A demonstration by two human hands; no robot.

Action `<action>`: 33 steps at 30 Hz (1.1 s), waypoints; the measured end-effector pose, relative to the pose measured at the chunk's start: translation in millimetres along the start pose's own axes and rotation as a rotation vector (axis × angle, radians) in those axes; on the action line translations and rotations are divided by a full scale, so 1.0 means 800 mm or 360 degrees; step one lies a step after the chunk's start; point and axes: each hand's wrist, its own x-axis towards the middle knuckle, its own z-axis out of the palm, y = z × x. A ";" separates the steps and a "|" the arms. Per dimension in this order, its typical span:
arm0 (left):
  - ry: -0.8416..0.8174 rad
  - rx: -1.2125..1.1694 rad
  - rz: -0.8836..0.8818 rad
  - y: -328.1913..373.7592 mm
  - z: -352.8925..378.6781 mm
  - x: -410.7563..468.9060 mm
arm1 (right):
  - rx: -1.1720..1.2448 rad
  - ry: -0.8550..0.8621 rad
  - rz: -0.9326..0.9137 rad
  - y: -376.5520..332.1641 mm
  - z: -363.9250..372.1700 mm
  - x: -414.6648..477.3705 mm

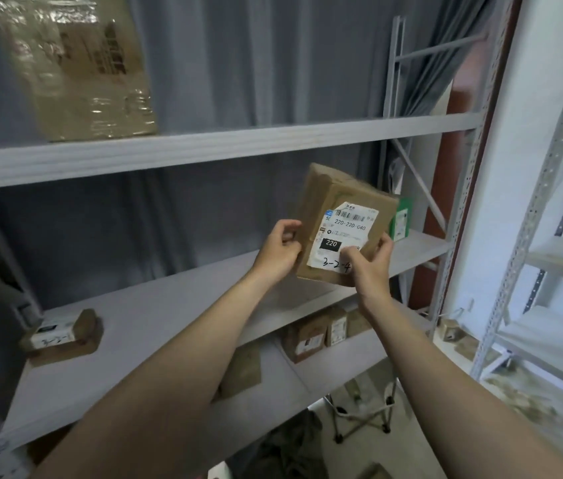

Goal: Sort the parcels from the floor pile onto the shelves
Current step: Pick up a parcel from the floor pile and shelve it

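One brown cardboard parcel [349, 198] is held up in both hands, tilted, in the air just above the right part of the middle shelf [169, 305] and not resting on it. Its white label [342, 233] faces the camera (printed 220-220-040, with 3-2-4 handwritten at the bottom). The left hand [280, 254] grips the parcel's left edge with curled fingers, and the right hand [373, 267] clasps the lower right corner, thumb pressed on the label.

Just beyond the parcel, at the far right of the same shelf, stands a small green box [400, 219]. Well apart, at the left end of that shelf, lies a small labelled parcel [62, 331] on a flat brown packet. On the upper shelf [204, 146], far left, sits a large taped carton [76, 63]. Several small parcels [321, 331] stand on the lower shelf. A grey curtain [256, 57] hangs behind the rack, a white rack [529, 216] stands at the right, and a folding stool [363, 416] is on the floor.
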 end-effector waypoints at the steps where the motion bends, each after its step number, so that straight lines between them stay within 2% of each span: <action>1: -0.0030 0.0052 -0.0029 -0.018 -0.009 -0.008 | -0.0066 -0.0064 0.0050 0.012 0.006 -0.003; 7: -0.0076 0.0168 -0.0319 -0.121 -0.053 -0.047 | -0.0354 -0.0407 0.0307 0.085 0.045 -0.021; 11: 0.0076 0.0232 -0.0523 -0.169 -0.072 -0.051 | -0.0333 -0.0631 0.0371 0.127 0.080 -0.015; 15: 0.0296 0.0205 -0.0548 -0.194 -0.085 -0.043 | -0.0287 -0.0739 0.0426 0.158 0.106 -0.001; 21: 0.0466 0.0180 -0.0565 -0.223 -0.091 -0.025 | -0.0221 -0.0878 0.0423 0.202 0.127 0.028; 28: 0.0499 0.0241 -0.0665 -0.259 -0.093 -0.011 | -0.0250 -0.1013 0.0513 0.242 0.135 0.052; 30: 0.0449 0.0294 -0.0701 -0.265 -0.096 -0.009 | -0.0424 -0.0931 0.0380 0.242 0.133 0.050; 33: 0.0405 0.0364 -0.0729 -0.264 -0.104 -0.005 | -0.0414 -0.0555 -0.0157 0.228 0.130 0.037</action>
